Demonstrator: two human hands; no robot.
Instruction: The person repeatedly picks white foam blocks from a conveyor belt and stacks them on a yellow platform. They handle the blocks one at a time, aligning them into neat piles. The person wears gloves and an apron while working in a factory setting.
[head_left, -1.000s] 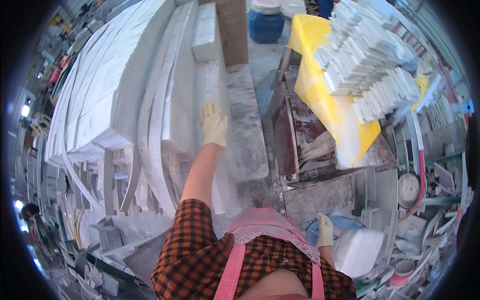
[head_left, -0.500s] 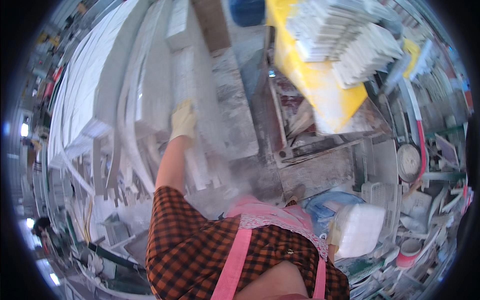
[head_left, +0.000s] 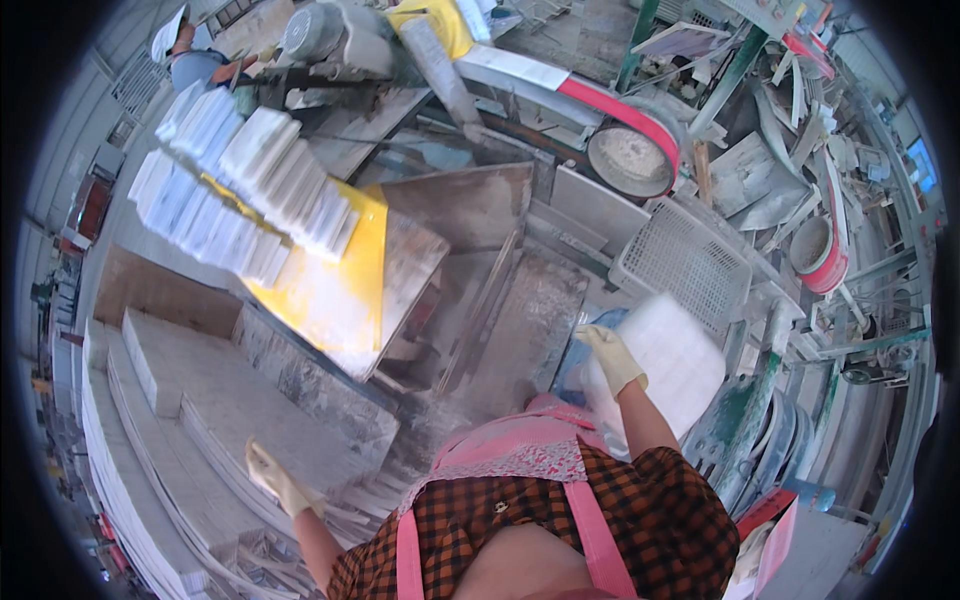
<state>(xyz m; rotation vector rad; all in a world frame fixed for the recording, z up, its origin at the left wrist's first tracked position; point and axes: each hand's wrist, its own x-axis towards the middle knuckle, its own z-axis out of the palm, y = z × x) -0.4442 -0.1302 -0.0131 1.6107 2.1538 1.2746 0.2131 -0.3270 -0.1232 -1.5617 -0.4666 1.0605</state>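
Both my hands wear pale yellow gloves. My left hand [head_left: 278,482] is at the lower left, fingers mostly stretched out, beside long stacked whitish strips [head_left: 225,475]; whether it touches them I cannot tell. Nothing shows in it. My right hand [head_left: 612,358] hangs over the left edge of a white, rounded, block-shaped bundle [head_left: 675,365], its fingers pointing away from the bundle and loosely extended. I see nothing between them. Under the bundle's left side is something blue [head_left: 572,370], mostly hidden.
Ahead, a yellow dusty tabletop [head_left: 350,285] carries stacks of white slabs [head_left: 275,170]. A grey plastic crate [head_left: 685,262] stands beyond the bundle, near a belt machine with a round wheel [head_left: 632,160]. Another person [head_left: 195,65] is at the far left. Scrap pieces lie at right.
My view has swung right, so the yellow tabletop now appears farther left. My left hand has come off the top of the strip stack. My right hand now shows fully over the bundle.
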